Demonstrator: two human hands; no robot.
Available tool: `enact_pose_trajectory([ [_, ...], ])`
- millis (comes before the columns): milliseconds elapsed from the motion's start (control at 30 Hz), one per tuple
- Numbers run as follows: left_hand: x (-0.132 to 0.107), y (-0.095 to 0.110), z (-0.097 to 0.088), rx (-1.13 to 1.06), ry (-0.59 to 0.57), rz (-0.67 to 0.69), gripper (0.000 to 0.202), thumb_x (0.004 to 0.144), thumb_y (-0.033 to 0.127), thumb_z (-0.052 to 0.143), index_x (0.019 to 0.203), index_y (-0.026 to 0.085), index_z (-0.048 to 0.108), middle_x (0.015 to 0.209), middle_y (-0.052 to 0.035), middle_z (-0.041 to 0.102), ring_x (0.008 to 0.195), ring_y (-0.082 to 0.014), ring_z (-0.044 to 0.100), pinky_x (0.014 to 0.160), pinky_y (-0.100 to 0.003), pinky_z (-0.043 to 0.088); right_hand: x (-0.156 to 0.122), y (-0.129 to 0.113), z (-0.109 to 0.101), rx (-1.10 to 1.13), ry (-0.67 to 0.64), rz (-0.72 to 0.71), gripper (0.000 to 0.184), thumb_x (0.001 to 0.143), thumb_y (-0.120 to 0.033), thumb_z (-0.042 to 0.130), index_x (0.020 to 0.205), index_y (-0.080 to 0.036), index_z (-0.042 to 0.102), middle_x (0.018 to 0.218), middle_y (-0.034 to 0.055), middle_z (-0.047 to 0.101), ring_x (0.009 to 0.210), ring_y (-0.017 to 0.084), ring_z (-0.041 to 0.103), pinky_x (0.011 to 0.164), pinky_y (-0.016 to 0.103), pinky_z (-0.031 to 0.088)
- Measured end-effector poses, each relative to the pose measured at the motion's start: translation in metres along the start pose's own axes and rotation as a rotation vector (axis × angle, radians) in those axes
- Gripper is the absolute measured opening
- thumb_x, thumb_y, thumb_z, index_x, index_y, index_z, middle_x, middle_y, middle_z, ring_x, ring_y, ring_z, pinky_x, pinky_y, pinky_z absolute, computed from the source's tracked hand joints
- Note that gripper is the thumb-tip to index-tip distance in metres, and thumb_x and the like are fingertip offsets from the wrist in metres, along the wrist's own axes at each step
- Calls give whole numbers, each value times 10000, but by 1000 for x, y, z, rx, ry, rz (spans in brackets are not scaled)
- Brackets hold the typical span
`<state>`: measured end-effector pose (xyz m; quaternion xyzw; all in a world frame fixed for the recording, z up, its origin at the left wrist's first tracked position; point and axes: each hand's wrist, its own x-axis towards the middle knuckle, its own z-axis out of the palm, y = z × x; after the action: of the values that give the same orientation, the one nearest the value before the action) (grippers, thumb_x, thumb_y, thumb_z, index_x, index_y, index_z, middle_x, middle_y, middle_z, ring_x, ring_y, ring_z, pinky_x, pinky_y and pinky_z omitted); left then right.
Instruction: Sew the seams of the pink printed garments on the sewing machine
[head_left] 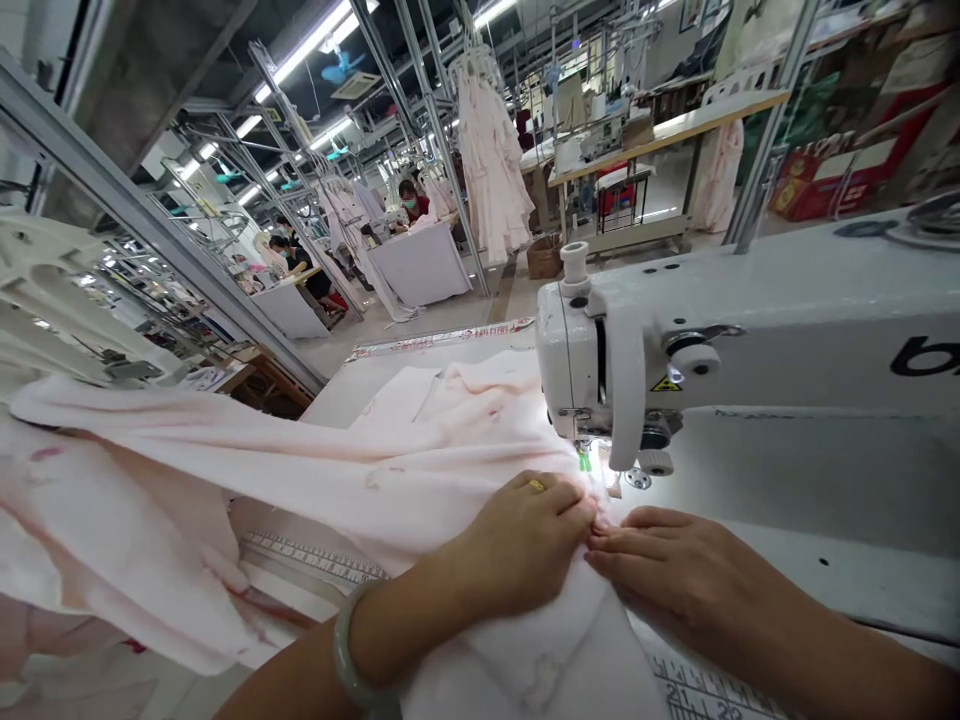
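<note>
A pale pink fabric piece (420, 490) with faint prints spreads over the sewing table, its edge running under the needle area of a white sewing machine (720, 320). My left hand (529, 540), with a ring and a bangle, is closed on the fabric just in front of the lit presser foot (584, 458). Close beside it, my right hand (675, 560) pinches the same fabric edge between thumb and fingers. The fingertips of both hands nearly touch. Part of the fabric under my hands is hidden.
Measuring tape strips (315, 555) run along the table. A metal frame post (172, 220) slants past at left, near a white plastic hanger (67, 290). Pink garments (491, 160) hang behind. Farther back, people sit at other sewing tables (424, 265).
</note>
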<state>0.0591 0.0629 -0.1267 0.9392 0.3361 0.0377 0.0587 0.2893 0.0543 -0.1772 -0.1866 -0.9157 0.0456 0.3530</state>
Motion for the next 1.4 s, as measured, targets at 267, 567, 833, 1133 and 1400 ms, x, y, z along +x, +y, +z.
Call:
enact_pose_trajectory([
  [267, 21, -32, 13, -54, 19, -94, 192, 983, 72, 555, 1123, 176, 635, 1130, -115, 766, 1075, -269, 744, 982, -425, 622, 11, 13, 0, 21, 1, 108, 364, 1101, -97, 458, 830, -238, 655, 789, 19, 767, 764, 209, 781, 786, 322, 622],
  [567, 15, -22, -16, 26, -13, -21, 248, 1158, 283, 472, 1163, 149, 680, 1175, -129, 760, 1262, -292, 685, 1120, -459, 542, 3, 23, 0, -102, 17, 118, 348, 1186, -195, 371, 1204, -221, 718, 1139, 76, 839, 1037, 231, 812, 884, 382, 602],
  [833, -24, 8, -9, 28, 103, -173, 133, 1047, 236, 590, 1087, 168, 698, 1070, -103, 742, 1066, -293, 674, 1013, -444, 542, 4, 24, -4, -206, 36, 50, 251, 1166, -155, 399, 1114, -221, 637, 1050, 57, 761, 929, 240, 723, 803, 375, 488],
  [1133, -1, 13, -22, -224, 135, -411, 263, 1132, 195, 377, 957, 218, 572, 949, -65, 712, 893, -237, 643, 834, -361, 511, 11, 25, -4, -243, 9, -116, 401, 1144, -87, 329, 984, -175, 686, 981, 84, 755, 945, 269, 668, 942, 432, 457],
  [1400, -2, 18, -7, -237, 121, -431, 187, 1047, 354, 717, 1071, 199, 615, 1056, -70, 715, 998, -266, 661, 903, -394, 559, 1, 32, -17, 20, -217, 26, 322, 1187, -238, 432, 1042, -232, 719, 937, 21, 678, 867, 229, 616, 857, 397, 445],
])
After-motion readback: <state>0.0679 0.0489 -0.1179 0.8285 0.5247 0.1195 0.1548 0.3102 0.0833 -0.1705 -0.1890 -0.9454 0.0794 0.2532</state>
